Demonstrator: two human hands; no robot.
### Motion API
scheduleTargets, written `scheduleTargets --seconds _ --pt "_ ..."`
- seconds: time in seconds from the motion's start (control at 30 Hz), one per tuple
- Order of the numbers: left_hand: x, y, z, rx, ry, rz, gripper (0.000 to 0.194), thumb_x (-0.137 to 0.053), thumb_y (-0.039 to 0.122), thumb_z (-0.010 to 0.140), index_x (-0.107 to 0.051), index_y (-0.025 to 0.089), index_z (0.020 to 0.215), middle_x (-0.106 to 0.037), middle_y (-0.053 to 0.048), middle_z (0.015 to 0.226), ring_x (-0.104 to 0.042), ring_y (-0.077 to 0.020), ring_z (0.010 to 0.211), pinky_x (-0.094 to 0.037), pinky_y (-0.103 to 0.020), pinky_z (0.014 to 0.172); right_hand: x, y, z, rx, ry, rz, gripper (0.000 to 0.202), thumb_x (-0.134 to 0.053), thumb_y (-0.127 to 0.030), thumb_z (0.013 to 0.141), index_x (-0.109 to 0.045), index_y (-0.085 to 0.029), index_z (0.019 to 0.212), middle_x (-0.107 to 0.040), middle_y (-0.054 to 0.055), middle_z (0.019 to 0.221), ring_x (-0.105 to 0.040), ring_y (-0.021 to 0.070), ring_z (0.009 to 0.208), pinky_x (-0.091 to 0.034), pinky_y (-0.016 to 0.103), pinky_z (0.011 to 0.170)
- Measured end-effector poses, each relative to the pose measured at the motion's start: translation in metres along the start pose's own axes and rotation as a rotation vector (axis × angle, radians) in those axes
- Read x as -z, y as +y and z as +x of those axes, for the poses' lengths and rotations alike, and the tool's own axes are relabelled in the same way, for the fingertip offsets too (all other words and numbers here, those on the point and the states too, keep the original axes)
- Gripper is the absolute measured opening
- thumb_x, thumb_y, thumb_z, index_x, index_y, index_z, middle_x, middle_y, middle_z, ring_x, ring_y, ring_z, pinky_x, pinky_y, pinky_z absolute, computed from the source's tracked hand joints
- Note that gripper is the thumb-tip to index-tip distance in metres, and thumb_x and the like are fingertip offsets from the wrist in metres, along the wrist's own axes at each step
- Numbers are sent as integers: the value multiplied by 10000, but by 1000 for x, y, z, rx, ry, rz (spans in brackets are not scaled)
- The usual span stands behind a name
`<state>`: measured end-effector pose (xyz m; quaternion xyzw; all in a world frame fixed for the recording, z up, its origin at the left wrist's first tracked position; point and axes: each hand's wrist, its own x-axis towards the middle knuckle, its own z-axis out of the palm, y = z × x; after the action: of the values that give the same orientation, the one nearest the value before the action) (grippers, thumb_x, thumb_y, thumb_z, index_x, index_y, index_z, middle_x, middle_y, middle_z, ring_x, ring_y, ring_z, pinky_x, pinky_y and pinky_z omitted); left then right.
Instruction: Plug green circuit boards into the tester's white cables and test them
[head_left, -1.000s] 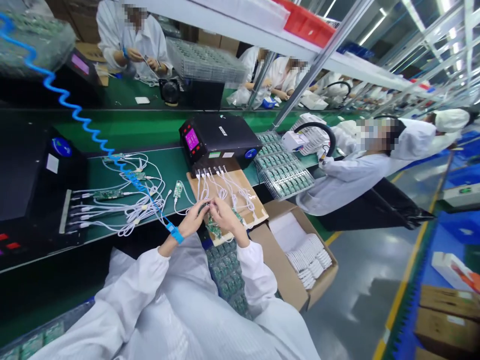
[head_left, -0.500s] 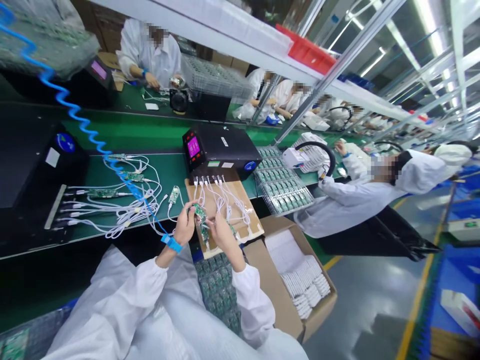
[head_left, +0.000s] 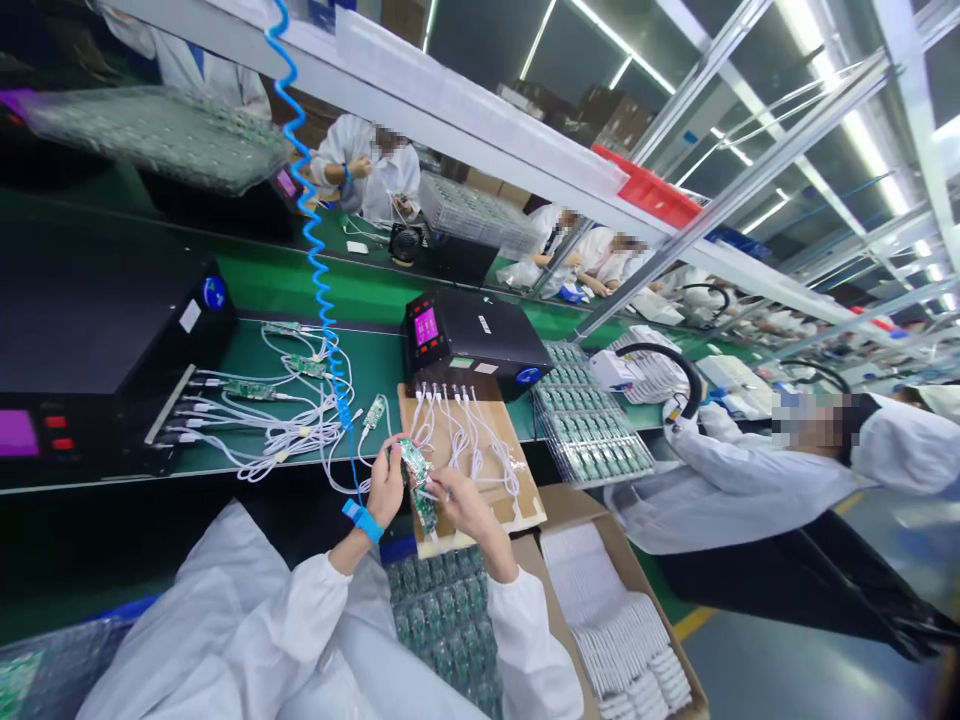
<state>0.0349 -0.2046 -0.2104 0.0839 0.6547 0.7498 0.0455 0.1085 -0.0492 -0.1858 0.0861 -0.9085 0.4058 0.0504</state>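
Note:
My left hand (head_left: 386,487) grips one end of a green circuit board (head_left: 415,461), thumb and fingers closed on its edge. The fingers of my right hand (head_left: 459,500) are pinched at the board's other end, where a cable seems to join; the exact contact is small and partly hidden. Under the hands, another circuit board (head_left: 426,512) lies on a brown wooden board (head_left: 491,440). White cables (head_left: 474,455) run across it from a black test box (head_left: 480,335) with a pink screen. A blue strap (head_left: 362,520) circles my left wrist.
Left on the green bench, cabled boards (head_left: 251,390) lie by a second black box (head_left: 97,340). Clear trays of boards stand right (head_left: 596,415) and below my hands (head_left: 442,610). A carton (head_left: 540,590) holds white packs. A coiled blue cord (head_left: 319,265) hangs ahead. A co-worker (head_left: 720,450) sits right.
The view has shifted, so the bench appears farther right and lower. The held circuit board now shows more of its flat face between my hands. Both hands stay at it.

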Motion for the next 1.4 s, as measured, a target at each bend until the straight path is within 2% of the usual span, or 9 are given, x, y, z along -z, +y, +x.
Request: scheduleTargets --seconds 0.37,0.47,0.53,0.6,0.8,0.9,1.13,1.23,1.4 --pt "-8 5 -11 76 107 -70 550 -421 684 999 -597 203 1198 -741 -102 1031 -630 -182 701 -557 -334 681 7 -1 4 50 -52 -10 167 -572 -263 1024 -722 -199 1062 -752 91 1008 -698 224 957 -544 354 903" --pt "5 9 3 44 273 -73 540 -422 652 1008 -594 193 1236 -734 -100 1012 -634 -173 712 -548 -315 668 7 4 -1 49 -70 -85 180 -547 -228 1032 -722 -199 1064 -736 77 985 -678 220 981 -528 360 936" --pt "21 14 20 -21 503 -121 539 -433 632 1003 -597 172 1233 -720 -93 980 -612 -158 682 -530 -295 633 9 9 -6 28 -57 -153 196 -528 -227 1041 -720 -189 1053 -720 78 951 -664 222 953 -526 366 922" --pt "35 20 34 -80 563 -198 525 -472 614 989 -610 167 1227 -716 -90 1007 -629 -153 729 -535 -281 668 11 13 -9 -6 -20 -203 210 -513 -238 1051 -714 -179 1069 -711 85 952 -652 221 922 -529 366 898" --pt "37 45 20 250 -157 -37 593 -634 740 842 -695 182 1034 -703 -51 818 -640 -190 680 -518 -299 621 -2 11 0 -31 71 -385 211 -512 -224 1039 -700 -182 1124 -693 127 969 -578 289 1030 -503 459 976" --pt "44 54 9 335 -366 50 613 -653 780 796 -684 203 999 -680 -28 750 -665 -211 692 -552 -323 636 -19 9 3 -136 180 -449 135 -574 -205 996 -693 -197 1059 -670 146 990 -563 320 1032 -499 491 957" --pt "76 35 6 454 -390 301 580 -685 746 780 -623 204 977 -609 33 607 -657 -202 562 -536 -319 568 -45 2 14 -442 332 -285 178 -591 -149 953 -607 -197 1123 -637 98 1073 -675 218 854 -543 350 792" --pt "71 20 0 391 -396 342 578 -747 670 765 -635 193 1071 -654 9 651 -645 -199 559 -505 -309 542 -48 -5 20 -385 384 -108 199 -595 -152 952 -576 -176 1149 -588 123 1205 -695 185 905 -566 333 844" --pt "58 10 -8 243 -346 245 606 -790 589 748 -635 186 1174 -763 -68 914 -743 -266 894 -582 -433 866 -45 -20 11 -141 278 -97 101 -580 -289 1023 -632 -202 1027 -670 89 1031 -645 231 1023 -542 383 941"
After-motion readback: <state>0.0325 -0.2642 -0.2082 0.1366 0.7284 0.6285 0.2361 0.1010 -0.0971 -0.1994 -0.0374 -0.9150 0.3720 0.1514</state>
